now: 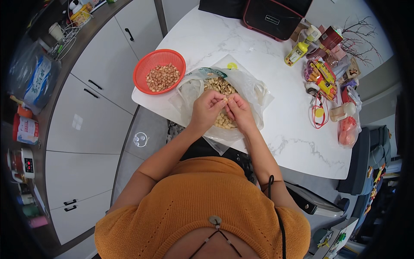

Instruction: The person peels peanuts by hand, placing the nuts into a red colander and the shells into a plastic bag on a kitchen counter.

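Both hands meet above an opened clear plastic bag [252,82] on the white table. My left hand [207,108] and my right hand [240,111] pinch a small peanut [225,99] between their fingertips. Inside the bag, unshelled peanuts [224,121] lie on the near side and broken shells [219,84] on the far side; the hands partly cover both. To the left of the bag stands a red plastic basket [181,60], with shelled reddish-brown peanut kernels [163,77] covering its bottom.
A yellow bottle [297,52], snack packets [321,75], a red cable [318,113] and a bag of round red things [347,131] line the table's right side. A black box-like appliance [276,19] stands at the back. White cabinets [99,64] run along the left.
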`<move>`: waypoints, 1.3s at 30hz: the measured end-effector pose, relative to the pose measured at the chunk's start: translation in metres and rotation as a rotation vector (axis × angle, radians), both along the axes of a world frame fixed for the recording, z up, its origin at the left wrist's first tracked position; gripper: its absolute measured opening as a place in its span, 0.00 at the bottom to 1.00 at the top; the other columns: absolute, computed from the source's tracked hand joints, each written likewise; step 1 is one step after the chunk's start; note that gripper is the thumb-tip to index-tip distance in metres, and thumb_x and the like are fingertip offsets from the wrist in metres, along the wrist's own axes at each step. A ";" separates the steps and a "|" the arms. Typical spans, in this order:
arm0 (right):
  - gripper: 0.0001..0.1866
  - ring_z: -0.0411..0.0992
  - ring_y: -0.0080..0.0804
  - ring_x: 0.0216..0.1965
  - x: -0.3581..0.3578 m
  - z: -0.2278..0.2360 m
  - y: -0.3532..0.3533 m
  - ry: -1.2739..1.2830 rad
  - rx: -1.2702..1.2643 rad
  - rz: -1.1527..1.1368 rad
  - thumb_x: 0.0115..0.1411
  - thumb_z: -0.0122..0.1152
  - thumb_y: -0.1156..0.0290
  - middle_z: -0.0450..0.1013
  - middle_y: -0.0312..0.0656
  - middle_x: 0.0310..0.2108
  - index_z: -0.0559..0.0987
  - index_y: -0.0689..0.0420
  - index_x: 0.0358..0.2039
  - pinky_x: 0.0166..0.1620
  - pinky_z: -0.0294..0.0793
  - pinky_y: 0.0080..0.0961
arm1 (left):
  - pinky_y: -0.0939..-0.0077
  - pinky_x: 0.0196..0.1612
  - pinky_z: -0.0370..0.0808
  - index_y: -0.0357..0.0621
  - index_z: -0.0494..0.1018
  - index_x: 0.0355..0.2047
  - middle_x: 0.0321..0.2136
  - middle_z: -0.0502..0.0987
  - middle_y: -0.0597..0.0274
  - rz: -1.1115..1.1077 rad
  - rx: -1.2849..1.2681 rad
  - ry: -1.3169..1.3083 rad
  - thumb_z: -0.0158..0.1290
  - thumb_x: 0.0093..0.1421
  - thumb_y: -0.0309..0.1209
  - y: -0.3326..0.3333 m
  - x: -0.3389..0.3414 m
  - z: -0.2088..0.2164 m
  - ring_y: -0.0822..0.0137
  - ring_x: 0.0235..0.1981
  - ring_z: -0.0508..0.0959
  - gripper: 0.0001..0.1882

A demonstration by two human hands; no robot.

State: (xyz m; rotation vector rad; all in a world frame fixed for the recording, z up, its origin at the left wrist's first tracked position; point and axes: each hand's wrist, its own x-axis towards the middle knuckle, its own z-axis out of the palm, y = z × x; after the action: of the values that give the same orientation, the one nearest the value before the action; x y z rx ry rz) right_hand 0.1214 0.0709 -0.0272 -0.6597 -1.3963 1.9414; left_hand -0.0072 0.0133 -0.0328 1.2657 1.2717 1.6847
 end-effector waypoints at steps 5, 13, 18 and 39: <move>0.08 0.54 0.12 0.15 0.001 -0.001 0.001 0.013 0.032 0.016 0.63 0.46 0.65 0.62 0.29 0.18 0.69 0.54 0.30 0.17 0.51 0.09 | 0.89 0.30 0.68 0.35 0.69 0.31 0.26 0.71 0.67 0.015 0.007 0.077 0.52 0.55 0.20 -0.003 0.000 0.005 0.82 0.26 0.70 0.04; 0.08 0.54 0.11 0.15 0.001 0.005 0.003 -0.055 0.024 -0.043 0.63 0.47 0.65 0.63 0.28 0.19 0.71 0.55 0.30 0.18 0.51 0.08 | 0.91 0.30 0.66 0.36 0.71 0.32 0.27 0.68 0.69 0.014 -0.008 0.069 0.53 0.53 0.20 0.001 -0.002 0.008 0.82 0.26 0.67 0.05; 0.08 0.54 0.11 0.15 0.004 0.002 0.005 -0.032 0.007 -0.028 0.62 0.48 0.65 0.64 0.29 0.20 0.71 0.55 0.31 0.18 0.50 0.09 | 0.88 0.26 0.65 0.38 0.73 0.30 0.27 0.67 0.67 0.039 0.052 0.087 0.56 0.49 0.20 0.003 -0.002 0.006 0.79 0.23 0.65 0.07; 0.13 0.55 0.11 0.15 0.002 0.003 0.005 -0.133 -0.012 -0.020 0.62 0.47 0.61 0.64 0.28 0.18 0.71 0.54 0.26 0.18 0.52 0.09 | 0.87 0.26 0.65 0.37 0.71 0.30 0.26 0.69 0.67 0.081 -0.026 0.225 0.51 0.54 0.21 0.001 -0.002 0.003 0.79 0.23 0.67 0.03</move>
State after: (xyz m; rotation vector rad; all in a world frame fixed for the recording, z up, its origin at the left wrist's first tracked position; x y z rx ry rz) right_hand 0.1230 0.0756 -0.0240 -0.8182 -1.4528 1.9214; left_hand -0.0093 0.0138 -0.0297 1.4365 1.4893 1.6096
